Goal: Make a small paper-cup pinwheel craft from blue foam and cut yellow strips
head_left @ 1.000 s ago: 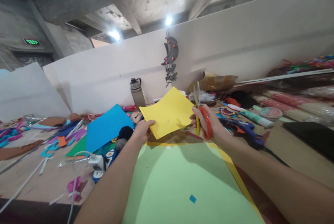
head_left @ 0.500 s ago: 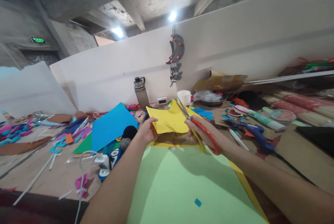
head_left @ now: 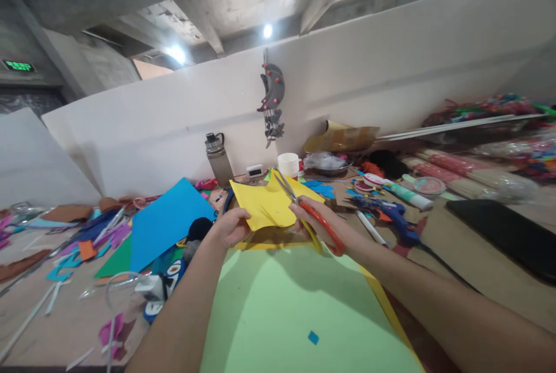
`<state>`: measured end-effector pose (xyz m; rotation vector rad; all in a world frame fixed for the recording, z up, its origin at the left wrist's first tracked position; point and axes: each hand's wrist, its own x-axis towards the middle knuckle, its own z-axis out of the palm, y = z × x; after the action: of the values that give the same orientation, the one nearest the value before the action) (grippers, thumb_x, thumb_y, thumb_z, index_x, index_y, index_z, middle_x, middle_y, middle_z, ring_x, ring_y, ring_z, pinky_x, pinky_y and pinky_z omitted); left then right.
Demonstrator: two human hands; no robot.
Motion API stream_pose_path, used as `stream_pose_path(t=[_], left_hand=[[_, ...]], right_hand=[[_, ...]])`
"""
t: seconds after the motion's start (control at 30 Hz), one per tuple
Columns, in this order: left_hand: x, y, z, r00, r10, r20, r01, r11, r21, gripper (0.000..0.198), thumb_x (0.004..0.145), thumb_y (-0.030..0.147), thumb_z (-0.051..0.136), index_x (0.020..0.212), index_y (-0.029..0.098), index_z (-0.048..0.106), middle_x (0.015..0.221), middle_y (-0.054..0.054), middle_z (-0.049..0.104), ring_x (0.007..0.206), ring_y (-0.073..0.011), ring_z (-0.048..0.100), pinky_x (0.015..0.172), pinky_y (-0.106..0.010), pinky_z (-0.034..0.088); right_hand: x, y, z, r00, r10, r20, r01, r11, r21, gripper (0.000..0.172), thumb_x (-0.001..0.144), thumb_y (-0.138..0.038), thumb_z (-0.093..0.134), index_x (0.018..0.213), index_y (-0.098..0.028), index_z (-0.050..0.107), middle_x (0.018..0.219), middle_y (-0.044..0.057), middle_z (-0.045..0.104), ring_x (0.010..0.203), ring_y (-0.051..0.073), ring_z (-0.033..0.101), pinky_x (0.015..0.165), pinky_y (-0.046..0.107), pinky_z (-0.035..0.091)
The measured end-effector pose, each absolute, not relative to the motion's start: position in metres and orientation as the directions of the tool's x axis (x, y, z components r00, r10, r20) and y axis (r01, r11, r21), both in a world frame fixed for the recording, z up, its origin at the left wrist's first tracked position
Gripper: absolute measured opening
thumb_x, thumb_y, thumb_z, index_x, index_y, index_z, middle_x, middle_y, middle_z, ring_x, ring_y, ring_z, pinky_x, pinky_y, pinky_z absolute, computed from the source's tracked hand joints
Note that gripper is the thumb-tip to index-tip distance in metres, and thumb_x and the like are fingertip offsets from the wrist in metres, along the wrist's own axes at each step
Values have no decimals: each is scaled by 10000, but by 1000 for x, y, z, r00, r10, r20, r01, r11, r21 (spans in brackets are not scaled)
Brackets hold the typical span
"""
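My left hand [head_left: 230, 228] pinches the near left corner of a yellow sheet [head_left: 263, 205], raised above a pale green sheet [head_left: 264, 303]. In my right hand [head_left: 335, 212] are scissors [head_left: 322, 221] with orange-red and yellow handles. Their metal blades point away and to the left, over the yellow sheet's right part. The sheet's far edge dips in a curved notch. Fingertips of my right hand are close to the sheet's right side; whether they also grip it I cannot tell. A small blue scrap [head_left: 313, 337] lies on the green sheet.
Left are a blue sheet [head_left: 167, 219], a power strip with a white plug [head_left: 150, 287] and coloured scraps. Behind stand a bottle [head_left: 220, 161] and white cups [head_left: 288, 164]. A blue glue gun [head_left: 402, 225] and a black tablet-like slab [head_left: 504, 237] lie right.
The view has turned a little to the right, so the scene sits further left. My hands keep hold of the yellow sheet and the scissors, with little other visible change.
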<state>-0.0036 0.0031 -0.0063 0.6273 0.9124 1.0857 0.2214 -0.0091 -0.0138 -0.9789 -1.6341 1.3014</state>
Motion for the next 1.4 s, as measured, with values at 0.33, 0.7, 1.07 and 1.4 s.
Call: stream_pose_path(t=[0.33,0.7,1.07,1.4], left_hand=[[7,5,-19,30,963,-267,-387,258,886,218,676,12,641,879,89,617,905,-143,700,780,-198,683,698,-273,553],[17,-13,-17,-67,972,-226,-288,198,937,260,712,216,696,925,178,553,587,35,555,419,-51,476,394,-144,382],[22,-18,-25,-81,954,-288,-268,258,928,194,803,293,610,757,151,485,522,10,549,399,-79,521,353,-146,368],[20,-19,-24,34,953,-302,-431,287,856,164,689,66,667,779,120,540,638,-28,597,537,-83,571,506,-173,464]], right_hand=[[223,-18,0,-455,882,123,21,148,-989,377,815,-571,497,711,-213,433,599,-36,556,442,105,515,425,229,400],[223,-31,17,-491,870,-30,96,20,-995,342,779,-531,539,704,-211,443,562,-43,542,385,81,465,385,208,361],[219,-33,16,-516,848,-122,289,38,-957,349,801,-553,481,771,-209,428,622,-22,538,434,91,495,394,207,368],[219,-36,19,-540,832,-127,295,46,-954,328,817,-516,481,871,-193,477,610,-31,528,422,76,470,396,192,343]])
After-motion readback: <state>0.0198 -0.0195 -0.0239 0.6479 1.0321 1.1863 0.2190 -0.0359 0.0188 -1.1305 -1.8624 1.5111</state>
